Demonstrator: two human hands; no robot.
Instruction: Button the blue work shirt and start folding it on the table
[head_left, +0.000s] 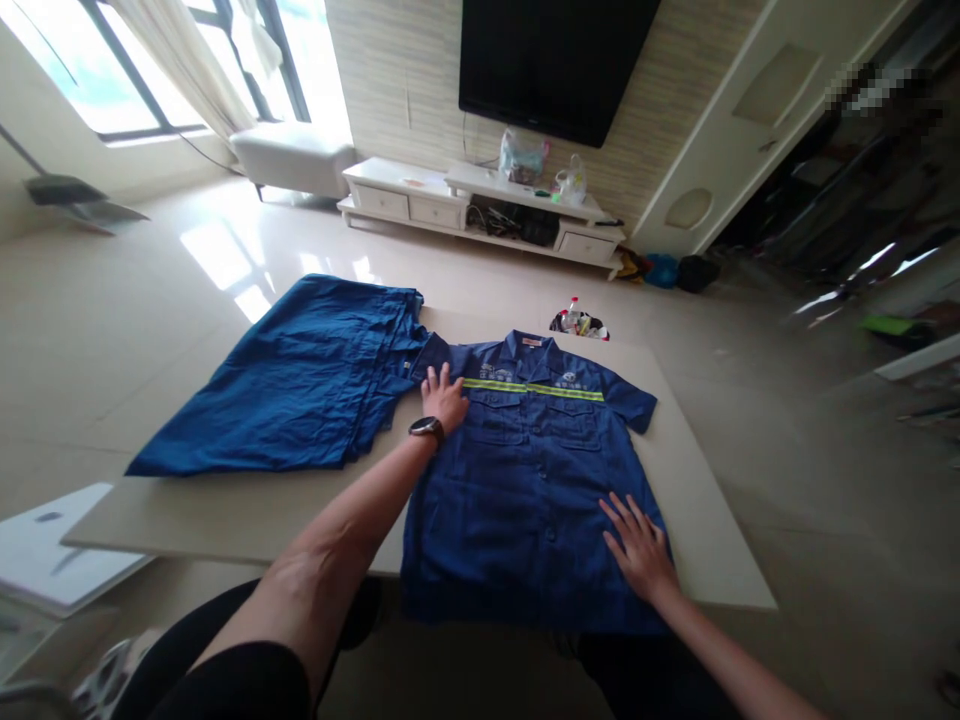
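A blue shirt [525, 480] lies face up and buttoned on the board [705, 520], collar at the far side, hem hanging over the near edge. A yellow reflective stripe [532, 388] runs across the chest above two pockets.

The left hand [444, 398] rests flat on the shirt's left shoulder area, fingers spread and unclenched, grasping nothing. A watch [427, 428] sits on its wrist.

The right hand [637, 545] lies palm down on the lower right part of the shirt, near the right side seam, fingers extended and open, pressing the fabric without gripping it.

A second blue garment [300, 375] lies spread on the left part of the board, its right edge touching or just overlapping the shirt's left sleeve; the exact contact cannot be told.

Beyond the board, on the floor, stands a small cluster of items [577, 323], probably bottles. A white TV stand [480, 205] sits against the far wall beneath a dark screen [555, 60]. A white stool [292, 155] stands at far left by the window.
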